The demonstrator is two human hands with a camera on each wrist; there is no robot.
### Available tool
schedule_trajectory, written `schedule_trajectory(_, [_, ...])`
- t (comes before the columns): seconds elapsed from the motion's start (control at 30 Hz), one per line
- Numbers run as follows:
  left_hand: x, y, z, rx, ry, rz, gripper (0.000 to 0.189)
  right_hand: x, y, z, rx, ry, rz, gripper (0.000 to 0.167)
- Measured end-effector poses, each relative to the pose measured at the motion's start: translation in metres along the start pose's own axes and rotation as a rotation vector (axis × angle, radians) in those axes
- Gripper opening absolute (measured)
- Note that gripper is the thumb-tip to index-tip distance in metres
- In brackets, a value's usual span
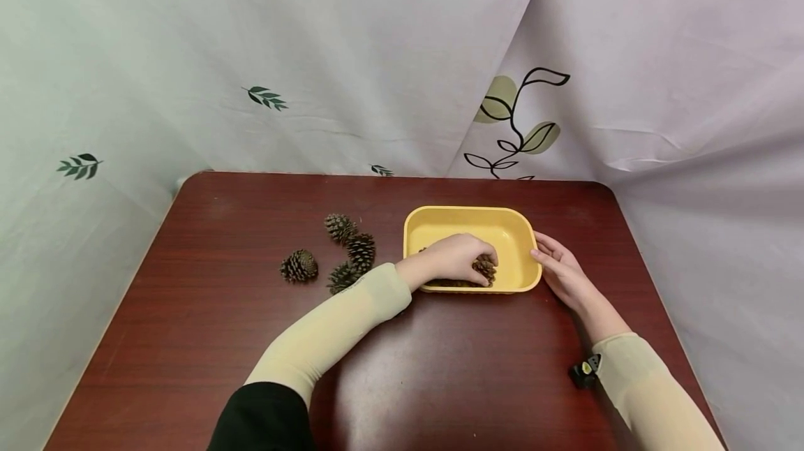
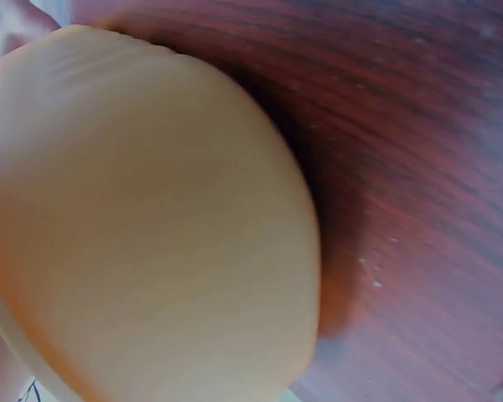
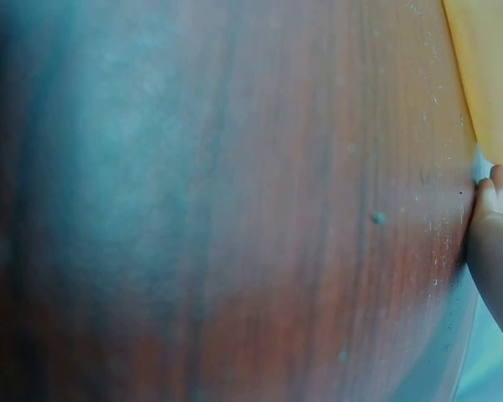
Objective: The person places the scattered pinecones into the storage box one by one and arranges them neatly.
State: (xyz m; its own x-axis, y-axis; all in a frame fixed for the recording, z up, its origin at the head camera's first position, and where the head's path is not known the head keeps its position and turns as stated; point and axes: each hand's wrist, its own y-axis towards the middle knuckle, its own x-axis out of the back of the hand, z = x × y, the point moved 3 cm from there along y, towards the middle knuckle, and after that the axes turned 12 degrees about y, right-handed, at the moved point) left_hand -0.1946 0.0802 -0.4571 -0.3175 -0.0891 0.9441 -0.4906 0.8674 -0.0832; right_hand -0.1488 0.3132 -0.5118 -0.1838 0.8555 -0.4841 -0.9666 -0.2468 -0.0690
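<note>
My left hand [image 1: 457, 255] reaches down into a yellow plastic tub [image 1: 475, 209] and grips a brown pine cone [image 1: 485, 268] with curled fingers and thumb. More pine cone shows in part under the palm, along the tub's near wall. At the tub's right end my right hand [image 1: 562, 275] holds the rim, thumb over the edge and fingers along the outside. In the right wrist view, those fingers [image 3: 500, 188] meet the corner of the tub. The tub's outer wall [image 2: 151, 209] fills much of the left wrist view, hiding the left hand's grip.
Left of the tub, three pine cones lie close together in a curved row, among them a middle one [image 1: 361, 251]. A separate pine cone [image 1: 299, 266] sits farther left. The dark red wooden table [image 1: 402, 381] backs onto a white curtain [image 1: 352, 53] with leaf prints.
</note>
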Motion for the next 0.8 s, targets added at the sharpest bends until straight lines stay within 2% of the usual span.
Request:
schedule_trajectory(0.27, [0.001, 0.005, -0.002, 0.003, -0.016, -0.013, 0.031, 0.003, 0.003, -0.002, -0.005, -0.010, -0.001, 0.042])
schedule_trajectory(0.8, [0.001, -0.001, 0.008, -0.033, -0.066, 0.027, 0.032, 0.002, 0.002, 0.000, 0.003, 0.003, 0.002, 0.042])
